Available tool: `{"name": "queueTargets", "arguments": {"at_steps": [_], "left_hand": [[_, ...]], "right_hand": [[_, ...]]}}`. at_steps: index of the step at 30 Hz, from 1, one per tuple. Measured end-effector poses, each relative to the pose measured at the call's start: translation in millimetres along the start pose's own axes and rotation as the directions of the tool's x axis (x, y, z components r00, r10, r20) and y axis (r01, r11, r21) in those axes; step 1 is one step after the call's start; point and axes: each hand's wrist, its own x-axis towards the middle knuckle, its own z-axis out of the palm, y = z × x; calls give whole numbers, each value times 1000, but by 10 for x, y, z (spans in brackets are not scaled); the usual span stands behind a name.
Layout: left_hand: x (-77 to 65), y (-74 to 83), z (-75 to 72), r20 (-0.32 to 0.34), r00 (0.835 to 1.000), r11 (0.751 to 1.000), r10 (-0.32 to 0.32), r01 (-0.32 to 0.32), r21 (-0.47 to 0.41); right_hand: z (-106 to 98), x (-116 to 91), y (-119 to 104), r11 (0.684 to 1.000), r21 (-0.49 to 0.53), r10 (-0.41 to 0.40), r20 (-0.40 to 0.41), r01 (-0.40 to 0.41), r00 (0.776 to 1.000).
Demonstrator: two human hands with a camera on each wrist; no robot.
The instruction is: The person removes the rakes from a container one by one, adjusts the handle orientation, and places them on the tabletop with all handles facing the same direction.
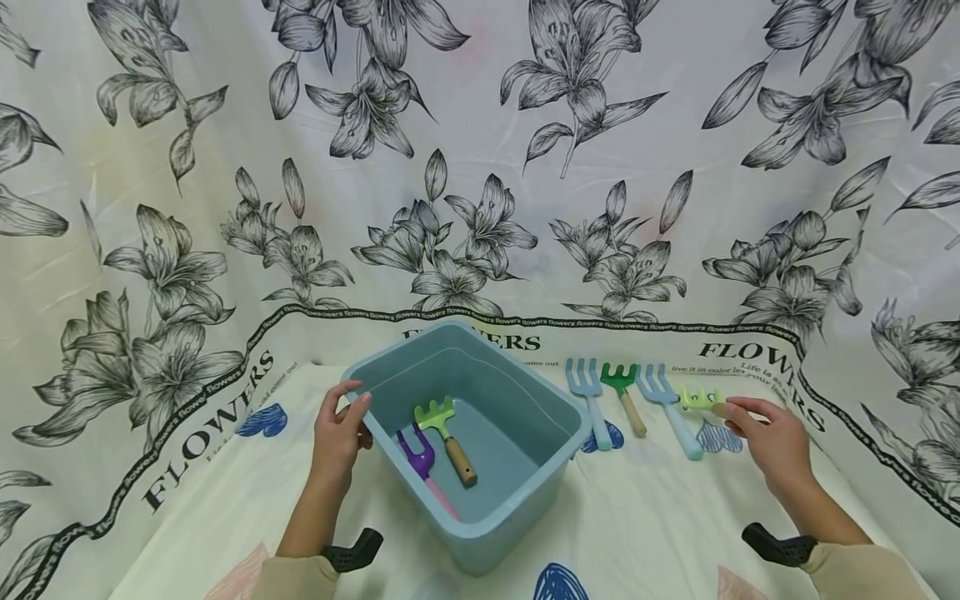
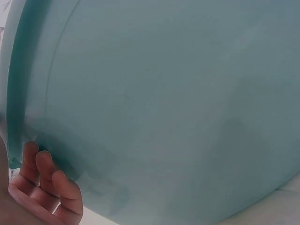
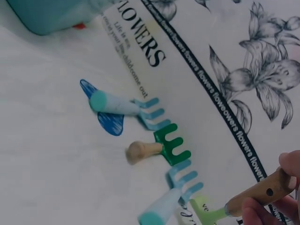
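Observation:
My left hand grips the left rim of a blue-grey plastic bin, thumb on top and fingers curled beneath; in the left wrist view, the fingers curl against the bin's outer wall. Inside the bin lie a light-green toy rake with a wooden handle and a purple toy fork with a pink handle. At the right, my right hand pinches the wooden handle of another light-green toy rake. Its green head hangs just right of a light-blue rake.
A green rake with a wooden handle and another light-blue rake lie in a row between the bin and the right hand. A floral curtain rises behind the cloth-covered surface. A small red thing peeks from under the bin.

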Motion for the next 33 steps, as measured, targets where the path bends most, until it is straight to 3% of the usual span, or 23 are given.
{"name": "queueTargets", "arguments": {"at_steps": [10,17,27,33], "left_hand": [[4,-13,-4,0,1000,1000,-5,5,3],[-5,-16,-20,-12,1000,1000,-1,1,14],[-2,-29,-22,-21,1000,1000,-8,8,10],[14,-6,-4,-8,1000,1000,-2,2,7]], "right_hand": [[-14,55,301,996,-41,74,-62,-76,995],[55,131,469,996,-58,62,-151,-72,987],[146,309,724,990,-56,114,-178,-126,977],[185,377,876,978,-15,203,-169,-208,965]]}}
